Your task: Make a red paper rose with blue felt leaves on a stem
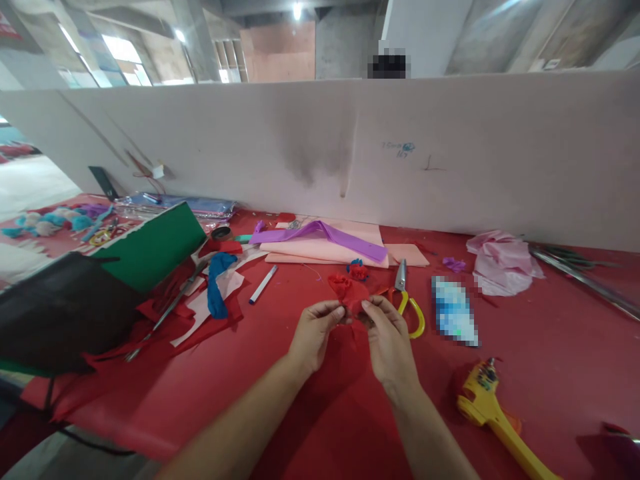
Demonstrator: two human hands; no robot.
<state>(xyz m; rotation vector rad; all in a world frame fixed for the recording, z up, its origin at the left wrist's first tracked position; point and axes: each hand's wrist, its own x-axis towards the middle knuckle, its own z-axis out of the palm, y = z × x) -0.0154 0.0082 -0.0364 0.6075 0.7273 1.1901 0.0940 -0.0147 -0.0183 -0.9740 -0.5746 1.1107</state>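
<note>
Lying at the near right of the red desk [200, 380] was a yellow glue gun [493, 413], its nozzle pointing toward the far side. Left of it, over the middle of the desk, the left hand [314, 331] and the right hand [393, 337] held a crinkled red piece [351, 301] between them, the thumb and fingers of each pinched together on it, one at either side. Just beside the right hand lay scissors [413, 315] with yellow handles, the blades pointing away; farther right was a blurred-out bluish item [455, 311].

Well to the left, a dark bag [65, 313] sat against a green panel [150, 247], with a blue strip [218, 287] on red and pale scraps near it. A capped marker [263, 285] lay between these and the hands. Just past the red piece was a small red-and-blue bundle [357, 269]. Beyond, a folded purple strip [320, 233] rested across peach sheets [325, 255], and crumpled pink material [503, 263] lay to the right. A white partition [225, 147] stood behind everything on the desk.
</note>
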